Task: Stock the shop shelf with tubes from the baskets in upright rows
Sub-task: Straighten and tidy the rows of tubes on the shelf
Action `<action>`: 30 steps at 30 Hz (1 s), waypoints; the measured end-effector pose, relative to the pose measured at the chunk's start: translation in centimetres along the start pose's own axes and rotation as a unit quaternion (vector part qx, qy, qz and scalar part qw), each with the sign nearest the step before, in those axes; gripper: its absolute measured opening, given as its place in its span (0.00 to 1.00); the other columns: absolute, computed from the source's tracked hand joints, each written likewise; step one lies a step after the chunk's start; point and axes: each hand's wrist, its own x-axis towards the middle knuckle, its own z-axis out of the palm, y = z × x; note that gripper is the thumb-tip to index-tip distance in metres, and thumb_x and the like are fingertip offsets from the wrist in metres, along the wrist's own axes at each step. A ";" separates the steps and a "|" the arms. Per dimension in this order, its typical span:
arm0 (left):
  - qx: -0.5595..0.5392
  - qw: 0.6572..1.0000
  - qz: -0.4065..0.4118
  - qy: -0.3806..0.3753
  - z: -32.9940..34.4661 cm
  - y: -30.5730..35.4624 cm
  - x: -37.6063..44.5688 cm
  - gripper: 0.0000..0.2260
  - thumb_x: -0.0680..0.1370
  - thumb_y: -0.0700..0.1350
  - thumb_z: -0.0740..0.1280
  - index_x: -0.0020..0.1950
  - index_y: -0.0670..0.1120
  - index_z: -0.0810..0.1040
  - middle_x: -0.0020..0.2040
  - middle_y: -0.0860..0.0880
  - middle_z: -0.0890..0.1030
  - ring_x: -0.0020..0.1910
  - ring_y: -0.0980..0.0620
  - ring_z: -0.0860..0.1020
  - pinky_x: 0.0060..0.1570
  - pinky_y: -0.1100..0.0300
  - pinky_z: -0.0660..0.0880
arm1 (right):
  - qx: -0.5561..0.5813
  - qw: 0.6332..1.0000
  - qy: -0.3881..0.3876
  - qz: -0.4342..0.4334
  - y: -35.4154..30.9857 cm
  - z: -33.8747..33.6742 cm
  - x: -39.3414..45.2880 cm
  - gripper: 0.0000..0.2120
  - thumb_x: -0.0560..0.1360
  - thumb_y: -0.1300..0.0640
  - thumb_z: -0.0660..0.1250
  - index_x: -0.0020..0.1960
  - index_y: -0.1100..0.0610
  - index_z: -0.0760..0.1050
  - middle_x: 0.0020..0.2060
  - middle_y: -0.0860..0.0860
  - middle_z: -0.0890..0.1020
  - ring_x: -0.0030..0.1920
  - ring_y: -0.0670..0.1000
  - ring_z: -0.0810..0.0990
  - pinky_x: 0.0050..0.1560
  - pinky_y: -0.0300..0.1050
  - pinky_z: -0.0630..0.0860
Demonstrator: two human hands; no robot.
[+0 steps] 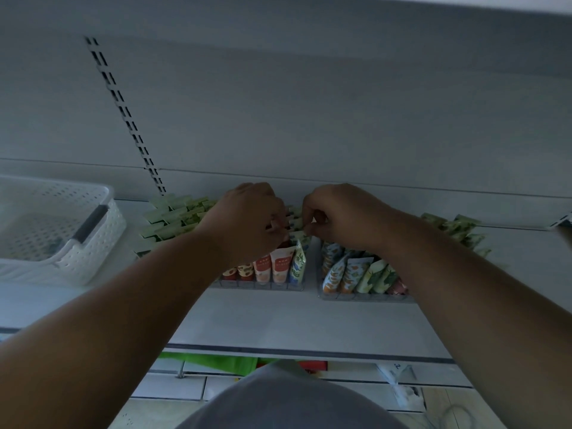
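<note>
Tubes (280, 267) stand upright, caps down, in a clear tray (263, 285) mid-shelf: red-and-white ones at the front, one blue-green leaf-print tube at the tray's right end. Both hands meet over the back of this tray. Left hand (247, 218) has fingers curled, tips pinching at the crimped top of a tube in the back rows. Right hand (337, 215) is also curled, fingertips pinching the same cluster from the right; exactly which tube each one holds, cannot tell, too dark and crowded.

Second clear tray (365, 296) just to the right holds leaning tubes with orange, blue and green prints; the right forearm covers its rear part.

Pale green tubes (173, 218) packed in rows behind and left of the left hand; more of them (458, 227) beyond the right forearm.

White perforated basket (58, 227) with a dark handle sits on the shelf (294, 323) at far left, well apart from the trays. Its contents are unclear.
</note>
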 end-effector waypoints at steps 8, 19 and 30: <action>0.025 0.999 0.032 -0.018 0.4 -0.1 -1.4 0.04 0.67 0.50 0.71 0.39 0.53 0.82 0.44 0.51 0.78 0.44 0.46 0.75 0.44 0.55 0.72 | -0.050 0.996 -0.065 0.032 -2.3 0.7 -0.4 0.10 0.70 0.48 0.72 0.38 0.54 0.80 0.37 0.53 0.82 0.39 0.54 0.79 0.40 0.46 0.74; 0.051 0.998 0.023 -0.020 0.5 0.0 -1.3 0.03 0.69 0.49 0.72 0.40 0.53 0.83 0.45 0.52 0.77 0.47 0.47 0.75 0.45 0.59 0.65 | -0.066 0.994 -0.076 0.029 -2.2 0.7 -0.5 0.06 0.69 0.59 0.69 0.43 0.51 0.82 0.41 0.51 0.83 0.42 0.53 0.80 0.41 0.43 0.74; 0.007 0.999 0.022 0.047 0.7 0.9 -2.6 0.05 0.68 0.50 0.67 0.39 0.52 0.82 0.43 0.52 0.77 0.42 0.47 0.76 0.42 0.55 0.73 | -0.038 0.998 -0.049 0.004 -2.0 0.4 -0.7 0.08 0.70 0.51 0.72 0.36 0.46 0.74 0.34 0.45 0.71 0.38 0.49 0.73 0.39 0.42 0.64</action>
